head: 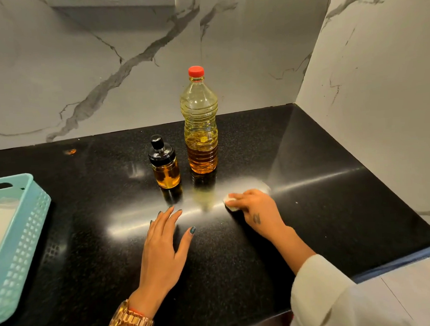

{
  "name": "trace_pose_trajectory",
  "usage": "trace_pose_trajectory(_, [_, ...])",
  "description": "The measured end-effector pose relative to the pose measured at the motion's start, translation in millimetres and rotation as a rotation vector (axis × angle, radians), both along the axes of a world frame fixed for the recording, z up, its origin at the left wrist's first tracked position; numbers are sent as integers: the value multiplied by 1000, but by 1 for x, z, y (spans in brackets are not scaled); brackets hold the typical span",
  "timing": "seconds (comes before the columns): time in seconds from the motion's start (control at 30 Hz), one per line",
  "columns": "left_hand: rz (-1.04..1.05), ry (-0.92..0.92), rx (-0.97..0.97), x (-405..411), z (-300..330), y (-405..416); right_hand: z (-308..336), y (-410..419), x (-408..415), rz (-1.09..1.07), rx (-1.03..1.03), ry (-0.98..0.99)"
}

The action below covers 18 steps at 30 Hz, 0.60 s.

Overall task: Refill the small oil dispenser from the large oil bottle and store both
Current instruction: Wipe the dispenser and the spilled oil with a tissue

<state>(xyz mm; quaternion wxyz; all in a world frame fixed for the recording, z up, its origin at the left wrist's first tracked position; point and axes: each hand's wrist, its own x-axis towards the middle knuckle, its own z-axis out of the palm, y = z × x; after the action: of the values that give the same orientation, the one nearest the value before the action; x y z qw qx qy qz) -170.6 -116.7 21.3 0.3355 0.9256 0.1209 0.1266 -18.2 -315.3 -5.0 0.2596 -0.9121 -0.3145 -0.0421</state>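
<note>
Both containers stand upright, long axes vertical, on the black surface (309,182), just ahead of the hands. The small dispenser (164,165), black-capped and about half full, stands just left of the large bottle (200,128), red cap on, near but apart. The left hand (163,250) lies flat with fingers spread, its grip released; the dispenser is straight ahead of it and nearer to it. The right hand (255,211) presses a pale cloth (229,204) onto the surface, grasping it, right of the bottle. A faint mark on the dispenser cannot be read; the bottle shows no label.
</note>
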Motion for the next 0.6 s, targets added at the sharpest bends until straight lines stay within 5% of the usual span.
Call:
trace_pose_trajectory(0.2, [66,-24,-4,-8,-1,-3,-3,-70,-1,-75,54,-50])
trace_pose_trajectory(0.33, [75,-23,-13,-9,-1,-5,0,-47,33,-173,-19,-72])
trace_pose_trajectory(0.6, [39,-30,-29,-5,1,10,0,-39,-16,39,29,-50])
